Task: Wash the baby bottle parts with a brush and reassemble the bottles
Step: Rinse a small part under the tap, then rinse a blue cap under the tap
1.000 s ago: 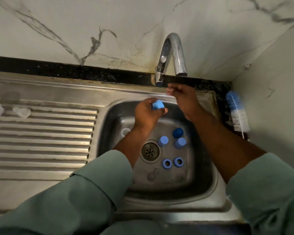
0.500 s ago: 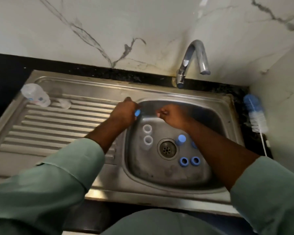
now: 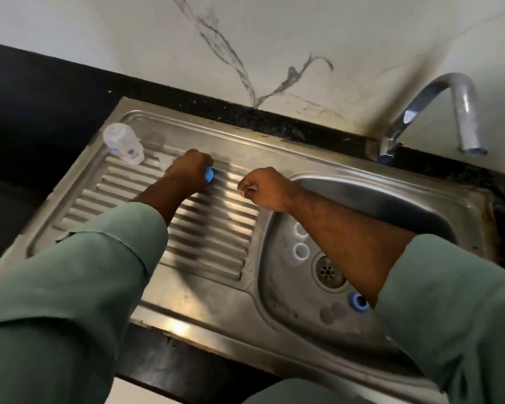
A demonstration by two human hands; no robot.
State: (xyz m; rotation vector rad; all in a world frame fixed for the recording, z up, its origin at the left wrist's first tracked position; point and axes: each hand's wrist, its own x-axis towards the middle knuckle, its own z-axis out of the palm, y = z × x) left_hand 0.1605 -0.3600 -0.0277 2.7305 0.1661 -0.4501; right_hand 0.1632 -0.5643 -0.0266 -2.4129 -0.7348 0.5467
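Head view: my left hand [image 3: 187, 173] curls round a blue cap [image 3: 209, 174] over the ribbed drainboard [image 3: 210, 228]. My right hand [image 3: 264, 188] is fisted just beside it; whether it pinches anything I cannot tell. A clear bottle [image 3: 123, 142] lies at the board's far corner. Two clear rings [image 3: 301, 249] and a blue ring [image 3: 359, 301] sit in the basin [image 3: 376, 199].

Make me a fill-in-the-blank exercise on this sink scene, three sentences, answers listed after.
1. The left hand grips a small ____ plastic cap over the ribbed steel drainboard.
2. The clear plastic baby bottle lies on its ____ at the drainboard's far left corner.
3. Two clear plastic rings sit inside the steel ____, near the round drain.

Missing words: blue; side; sink basin
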